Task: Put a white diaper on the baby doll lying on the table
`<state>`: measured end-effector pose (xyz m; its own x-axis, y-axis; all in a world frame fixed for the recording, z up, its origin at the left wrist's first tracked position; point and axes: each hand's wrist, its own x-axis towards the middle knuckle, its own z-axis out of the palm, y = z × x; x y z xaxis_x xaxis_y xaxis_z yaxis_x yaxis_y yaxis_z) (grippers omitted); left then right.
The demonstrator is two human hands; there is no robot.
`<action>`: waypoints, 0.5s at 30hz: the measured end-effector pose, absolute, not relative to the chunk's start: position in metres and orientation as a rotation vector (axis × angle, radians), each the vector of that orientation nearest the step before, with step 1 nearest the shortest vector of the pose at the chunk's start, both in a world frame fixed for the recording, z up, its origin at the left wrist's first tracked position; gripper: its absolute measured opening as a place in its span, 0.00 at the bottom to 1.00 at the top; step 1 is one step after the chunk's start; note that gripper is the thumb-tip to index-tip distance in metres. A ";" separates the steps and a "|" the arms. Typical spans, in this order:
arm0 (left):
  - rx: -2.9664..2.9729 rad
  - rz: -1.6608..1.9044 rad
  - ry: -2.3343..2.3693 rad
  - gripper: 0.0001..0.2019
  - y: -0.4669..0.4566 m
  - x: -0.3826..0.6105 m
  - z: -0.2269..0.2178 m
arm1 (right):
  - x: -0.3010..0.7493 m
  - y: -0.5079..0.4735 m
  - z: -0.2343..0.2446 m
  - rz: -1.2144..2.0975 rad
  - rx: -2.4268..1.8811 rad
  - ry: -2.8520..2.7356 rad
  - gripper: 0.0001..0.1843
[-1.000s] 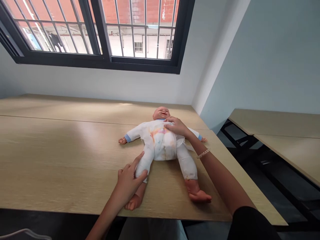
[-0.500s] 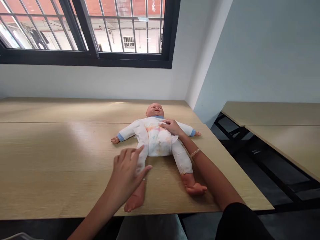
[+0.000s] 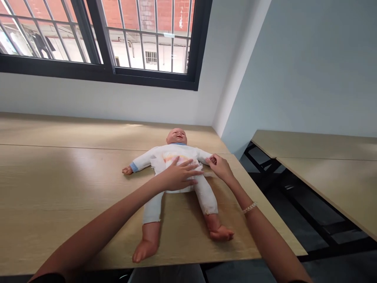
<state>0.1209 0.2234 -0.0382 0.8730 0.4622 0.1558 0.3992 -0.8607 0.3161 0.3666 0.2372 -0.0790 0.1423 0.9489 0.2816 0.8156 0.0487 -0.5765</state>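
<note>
A baby doll (image 3: 205, 192) in a white outfit with blue cuffs lies on its back, its head toward the window and its bare feet toward me. Around its hips and belly is a white diaper (image 3: 173, 158) with a coloured print at the waist. My left hand (image 3: 181, 173) rests across the front of the diaper, fingers spread. Beside the doll's sleeve, to the right of the diaper, my right hand (image 3: 220, 165) has its fingertips pinched together; what they hold is hidden. The doll's hand on that side is covered by mine.
The doll lies on a light wooden table (image 3: 73, 196), near its right edge. A second wooden table (image 3: 324, 173) with a dark frame stands beyond a gap on the right. Behind are a white wall (image 3: 132, 100) and a barred window (image 3: 147, 78).
My left hand has moved from above the doll's leg onto the diaper front. My right hand has left the diaper's waist and shifted right, beside the doll's sleeve. The view has tilted slightly.
</note>
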 end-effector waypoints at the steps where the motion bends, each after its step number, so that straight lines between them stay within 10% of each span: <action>1: 2.774 0.340 0.624 0.22 0.231 0.121 -0.039 | 0.373 0.233 -0.079 0.279 -1.878 -1.721 0.16; 15: 2.694 0.289 0.571 0.21 0.272 0.125 -0.041 | 0.407 0.221 -0.064 1.111 -1.551 -1.828 0.24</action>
